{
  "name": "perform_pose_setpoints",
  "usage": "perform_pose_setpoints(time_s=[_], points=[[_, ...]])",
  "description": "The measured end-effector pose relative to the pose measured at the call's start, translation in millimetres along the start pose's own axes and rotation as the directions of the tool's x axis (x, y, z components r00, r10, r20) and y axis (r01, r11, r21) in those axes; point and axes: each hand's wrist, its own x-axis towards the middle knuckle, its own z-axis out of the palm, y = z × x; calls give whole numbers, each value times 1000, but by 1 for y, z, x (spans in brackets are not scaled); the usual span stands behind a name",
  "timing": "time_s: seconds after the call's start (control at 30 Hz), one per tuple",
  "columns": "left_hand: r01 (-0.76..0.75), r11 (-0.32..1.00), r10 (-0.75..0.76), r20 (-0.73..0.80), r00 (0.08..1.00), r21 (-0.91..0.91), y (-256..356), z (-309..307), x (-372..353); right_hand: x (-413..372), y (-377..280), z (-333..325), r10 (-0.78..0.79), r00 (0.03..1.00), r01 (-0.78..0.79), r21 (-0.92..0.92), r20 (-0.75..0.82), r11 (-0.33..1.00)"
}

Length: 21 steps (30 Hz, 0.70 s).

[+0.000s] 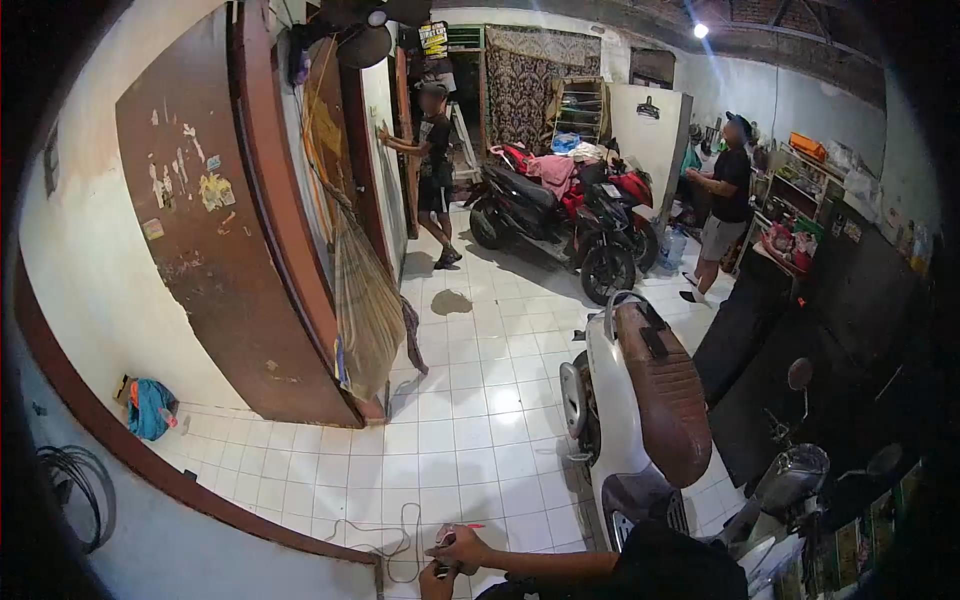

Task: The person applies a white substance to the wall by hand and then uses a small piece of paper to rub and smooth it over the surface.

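Observation:
At the bottom edge, my right hand (463, 551) is closed, its fingers bent in against my left hand. My left hand (436, 581) is closed just below it, partly cut off by the frame. A thin red piece (474, 526) sticks out past the right fingers, and something small and dark shows between the hands; I cannot tell what they hold. A thin cord (405, 535) lies looped over the white floor tiles beside the hands.
A white scooter with a brown seat (655, 390) stands close on the right. Further back are parked motorcycles (560, 205), a person by the doorway (434, 165) and another by the shelves (722, 195). A hanging cloth (360, 300) and blue bag (150, 408) are left.

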Motion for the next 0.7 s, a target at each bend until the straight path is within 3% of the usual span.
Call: perform_pose_setpoints(time_s=[0.07,0.17,0.23,0.27,0.3,0.33,0.37,0.4,0.43,0.47,0.5,0.57,0.6,0.63,0.67,0.7], points=[[25,999,-25,2,1000,-39,19,-24,-7,8,0,22,-49,999,49,10,-11,999],[94,995,-91,86,992,-36,43,-70,-17,11,-25,63,27,997,-25,22,-75,999],[118,959,-174,205,963,259,91,-102,-13,18,-35,84,13,996,-9,48,-89,999],[79,956,-132,173,976,282,85,-118,-15,21,-39,102,8,998,-4,60,-57,998],[42,950,-89,140,986,308,78,-134,-19,26,-40,110,73,996,-67,120,-51,991],[-57,970,54,21,998,238,51,-140,-23,19,-66,114,211,977,-208,286,21,935],[-12,983,6,36,999,184,61,-154,-36,11,-96,122,351,928,-371,413,126,832],[11,992,-17,53,998,122,80,-169,-35,10,-101,131,298,942,-335,513,156,791],[-17,985,19,-11,1000,171,81,-180,-38,7,-124,145,360,928,-360,483,96,798],[-11,980,24,-64,998,201,82,-188,-41,11,-121,152,219,968,-252,413,124,875],[-2,973,30,-116,993,230,84,-197,-42,13,-125,163,194,966,-258,553,173,792],[83,966,-35,-192,981,243,90,-217,-45,16,-150,189,113,972,-206,512,207,834],[-54,928,182,-320,930,370,93,-223,-48,18,-155,202,46,974,-161,541,220,825],[-35,923,182,-354,917,384,96,-233,-51,3,-193,217,101,973,-193,502,206,843],[-16,918,181,-382,906,397,101,-242,-55,8,-190,226,-32,967,-117,557,251,822],[21,909,153,-380,912,417,114,-251,-61,12,-195,235,-31,971,-89,484,235,870]])
